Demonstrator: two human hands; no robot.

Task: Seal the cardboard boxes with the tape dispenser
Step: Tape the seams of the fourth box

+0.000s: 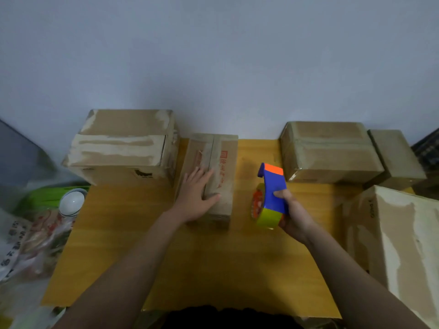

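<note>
On the yellow table [114, 233] we lay our left hand [198, 197] flat, fingers straight, on top of the small cardboard box [219, 162] in the middle, beside its centre seam. Just right of that box our right hand [293, 216] grips the blue tape dispenser [273, 188], fingers curled round its handle, held above the table. Larger boxes stand at the back left [118, 148] and back right [330, 153]

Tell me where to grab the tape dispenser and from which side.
Grip the blue handle of the tape dispenser from its near right side, as the right hand does: the tape roll bulges left, and the orange end points away.
</note>
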